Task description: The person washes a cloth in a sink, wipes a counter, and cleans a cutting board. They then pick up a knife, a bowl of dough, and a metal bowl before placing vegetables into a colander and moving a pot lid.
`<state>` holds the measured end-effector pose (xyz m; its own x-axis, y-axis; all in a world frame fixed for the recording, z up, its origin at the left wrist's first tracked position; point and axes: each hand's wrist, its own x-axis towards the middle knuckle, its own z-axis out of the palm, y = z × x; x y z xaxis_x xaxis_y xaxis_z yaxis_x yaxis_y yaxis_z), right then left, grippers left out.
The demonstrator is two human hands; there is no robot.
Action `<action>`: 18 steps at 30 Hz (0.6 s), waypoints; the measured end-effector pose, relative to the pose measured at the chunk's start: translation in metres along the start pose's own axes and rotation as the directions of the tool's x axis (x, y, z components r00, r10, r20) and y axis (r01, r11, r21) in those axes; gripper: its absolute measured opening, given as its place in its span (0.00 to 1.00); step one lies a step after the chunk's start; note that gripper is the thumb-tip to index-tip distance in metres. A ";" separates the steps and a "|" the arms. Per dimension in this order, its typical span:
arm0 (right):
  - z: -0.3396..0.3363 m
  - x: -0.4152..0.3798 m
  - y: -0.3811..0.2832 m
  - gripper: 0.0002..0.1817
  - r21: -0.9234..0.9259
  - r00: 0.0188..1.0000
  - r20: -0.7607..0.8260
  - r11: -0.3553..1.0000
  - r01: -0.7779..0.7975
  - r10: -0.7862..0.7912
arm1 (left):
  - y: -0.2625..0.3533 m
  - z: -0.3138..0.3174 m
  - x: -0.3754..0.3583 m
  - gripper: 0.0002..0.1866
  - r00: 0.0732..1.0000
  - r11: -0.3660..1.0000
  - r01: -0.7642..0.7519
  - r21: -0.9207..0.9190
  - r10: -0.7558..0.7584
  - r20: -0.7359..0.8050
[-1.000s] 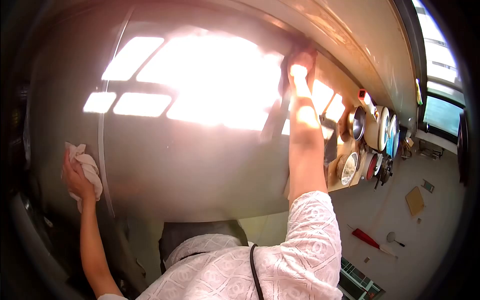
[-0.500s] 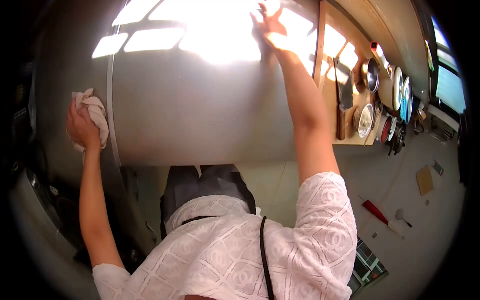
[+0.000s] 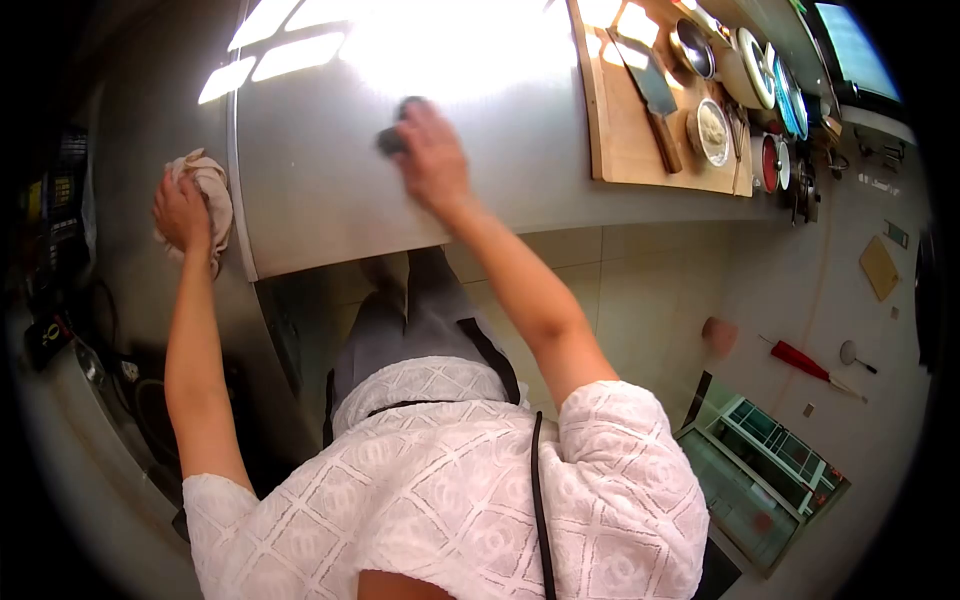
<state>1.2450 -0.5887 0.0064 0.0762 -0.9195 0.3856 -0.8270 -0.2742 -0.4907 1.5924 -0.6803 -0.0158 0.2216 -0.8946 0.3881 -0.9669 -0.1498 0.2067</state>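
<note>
My left hand (image 3: 183,212) rests on a crumpled beige cloth (image 3: 213,190) at the left, its fingers curled over the cloth beside the seam in the steel surface. Over the middle of the steel counter (image 3: 330,180), my right hand (image 3: 433,158) is blurred by motion. A small dark object (image 3: 393,143) shows at its fingertips, gripped against the counter; its exact shape is too smeared to tell.
At the right a wooden board (image 3: 625,150) carries a cleaver (image 3: 650,90), a bowl of pale contents (image 3: 712,132) and a metal bowl (image 3: 692,48). Pots stand past it. Dark appliances line the far left. Strong sunlight glares on the counter's back.
My right hand has come from the bright far part of the counter toward me and to the left. The view has shifted, so the board appears higher. My left hand stays on the cloth.
</note>
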 end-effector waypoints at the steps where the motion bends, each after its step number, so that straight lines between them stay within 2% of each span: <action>1: -0.024 -0.008 0.024 0.17 -0.110 0.989 -0.089 0.986 -0.129 0.119 | -0.008 0.007 0.003 0.22 0.997 0.995 -0.025 -0.099 0.032 0.066; 2: -0.047 -0.020 0.050 0.16 -0.147 0.958 -0.196 0.960 -0.239 0.209 | -0.021 0.007 0.005 0.24 0.991 0.983 -0.034 -0.181 0.057 0.124; 4: -0.073 -0.051 0.101 0.18 -0.340 0.875 -0.350 0.824 -0.452 0.335 | -0.001 -0.017 -0.005 0.30 1.000 0.942 0.000 -0.335 0.009 0.026; 5: -0.079 -0.059 0.104 0.19 -0.359 0.853 -0.367 0.790 -0.498 0.371 | -0.006 -0.024 -0.007 0.35 0.994 0.972 -0.050 -0.230 0.070 0.080; 6: -0.082 -0.060 0.098 0.19 -0.400 0.874 -0.328 0.786 -0.472 0.358 | 0.024 -0.058 -0.013 0.38 0.962 0.988 0.011 0.153 -0.053 0.270; 7: -0.081 -0.060 0.089 0.19 -0.383 0.895 -0.297 0.817 -0.432 0.334 | 0.022 -0.061 -0.015 0.38 0.939 0.987 -0.037 0.158 -0.020 0.344; 8: -0.078 -0.059 0.086 0.19 -0.402 0.937 -0.262 0.857 -0.323 0.231 | 0.017 -0.061 -0.023 0.38 0.903 0.985 -0.080 0.154 0.006 0.429; 9: -0.077 -0.055 0.077 0.19 -0.386 0.948 -0.242 0.876 -0.288 0.205 | 0.013 -0.061 -0.029 0.38 0.909 0.983 -0.043 0.178 -0.035 0.416; 11: -0.076 -0.038 0.060 0.18 -0.134 0.924 -0.215 0.928 -0.349 0.316 | 0.011 -0.060 -0.028 0.38 0.938 0.996 -0.073 -0.043 0.084 0.337; 12: -0.077 -0.025 0.047 0.18 0.037 0.873 -0.196 0.893 -0.449 0.447 | 0.015 -0.066 -0.031 0.38 0.946 0.999 -0.036 -0.025 0.042 0.321; 13: -0.075 -0.009 0.041 0.18 0.050 0.891 -0.179 0.908 -0.416 0.418 | 0.023 -0.069 -0.030 0.37 0.932 1.000 0.003 -0.030 0.008 0.363; 14: -0.073 0.003 0.035 0.18 0.535 0.765 -0.076 0.674 -0.509 0.639 | 0.022 -0.074 -0.031 0.36 0.913 0.998 0.040 -0.038 -0.021 0.407; 15: -0.072 0.012 0.031 0.18 0.846 0.627 0.151 0.227 -0.482 0.764 | 0.014 -0.076 -0.036 0.36 0.915 0.997 0.069 -0.029 -0.051 0.400; 16: -0.073 0.018 0.038 0.16 0.920 0.712 0.337 -0.055 -0.388 0.616 | 0.011 -0.074 -0.043 0.35 0.907 0.982 0.106 -0.158 -0.031 0.419; 17: -0.066 0.025 0.044 0.18 0.863 0.720 0.492 -0.387 -0.326 0.490 | 0.012 -0.070 -0.048 0.34 0.900 0.945 0.135 -0.297 0.008 0.436; 18: -0.065 0.034 0.036 0.19 0.789 0.719 0.548 -0.549 -0.275 0.428 | 0.013 -0.071 -0.055 0.34 0.897 0.938 0.136 -0.320 0.021 0.442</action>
<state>1.1812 -0.6116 0.0526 0.0061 -0.9325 -0.3610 0.8726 0.1813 -0.4536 1.5762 -0.6029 0.0295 0.1223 -0.9915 -0.0446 -0.8358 -0.1271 0.5341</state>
